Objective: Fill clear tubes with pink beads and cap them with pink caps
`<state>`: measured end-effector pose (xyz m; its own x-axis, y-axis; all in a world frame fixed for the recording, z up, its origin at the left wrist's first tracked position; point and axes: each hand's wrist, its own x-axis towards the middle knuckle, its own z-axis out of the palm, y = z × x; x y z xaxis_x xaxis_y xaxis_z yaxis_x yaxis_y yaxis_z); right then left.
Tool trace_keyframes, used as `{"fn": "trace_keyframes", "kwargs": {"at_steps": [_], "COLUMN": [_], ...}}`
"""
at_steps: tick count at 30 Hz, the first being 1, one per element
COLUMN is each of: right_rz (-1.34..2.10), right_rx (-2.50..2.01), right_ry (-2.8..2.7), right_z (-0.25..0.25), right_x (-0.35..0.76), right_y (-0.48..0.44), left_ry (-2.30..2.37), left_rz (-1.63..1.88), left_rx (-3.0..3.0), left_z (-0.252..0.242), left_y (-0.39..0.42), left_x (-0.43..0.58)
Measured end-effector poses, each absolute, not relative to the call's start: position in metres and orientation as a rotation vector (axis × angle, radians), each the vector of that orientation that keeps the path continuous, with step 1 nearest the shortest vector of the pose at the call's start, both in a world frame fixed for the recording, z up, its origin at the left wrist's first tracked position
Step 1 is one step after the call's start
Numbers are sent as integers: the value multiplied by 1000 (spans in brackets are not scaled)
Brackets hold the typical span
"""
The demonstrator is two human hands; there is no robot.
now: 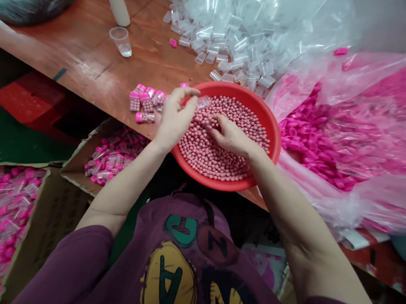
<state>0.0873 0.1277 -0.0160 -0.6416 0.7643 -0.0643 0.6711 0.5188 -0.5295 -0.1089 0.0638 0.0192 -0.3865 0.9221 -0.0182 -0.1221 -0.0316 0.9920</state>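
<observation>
A red basin [274, 141] full of small round pink beads [219, 164] sits at the table's edge in front of me. My left hand [178, 113] is over its left rim, fingers closed around a small clear plastic container [203, 102] tilted above the beads. Within the basin, my right hand [231, 135] has its fingers curled around some of the beads, fingertips partly hidden among them. Left of my left hand, several small bottles with pink caps [146, 98] lie grouped on the table, beads showing inside them.
Clear empty containers [224, 41] are heaped at the back. A plastic bag of pink caps [311, 139] lies right of the basin. A clear cup [121, 42] stands on the wooden table [89, 53]. Cardboard boxes [49, 208] of capped bottles are below left.
</observation>
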Motion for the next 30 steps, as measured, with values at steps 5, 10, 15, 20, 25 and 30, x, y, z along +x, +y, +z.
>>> {"fn": "trace_keyframes", "kwargs": {"at_steps": [5, 10, 15, 20, 25, 30], "right_rz": [982, 983, 1028, 987, 1072, 1425], "right_rx": [-1077, -1148, -1128, -1095, -1018, -979], "right_ry": [-2099, -1717, -1683, -1901, -2096, -1968], "right_z": [-16, -30, -27, 1, 28, 28], "right_x": [109, 107, 124, 152, 165, 170], "right_y": [118, 96, 86, 84, 91, 103], "left_ry": [1164, 1035, 998, 931, 841, 880], "left_rz": [1362, 1300, 1224, 1163, 1011, 967], "left_rx": [936, 779, 578, 560, 700, 768], "left_z": [9, 18, 31, 26, 20, 24], "left_y": [62, 62, 65, 68, 66, 63], "left_x": [-70, -46, -36, -38, -42, -43]}}
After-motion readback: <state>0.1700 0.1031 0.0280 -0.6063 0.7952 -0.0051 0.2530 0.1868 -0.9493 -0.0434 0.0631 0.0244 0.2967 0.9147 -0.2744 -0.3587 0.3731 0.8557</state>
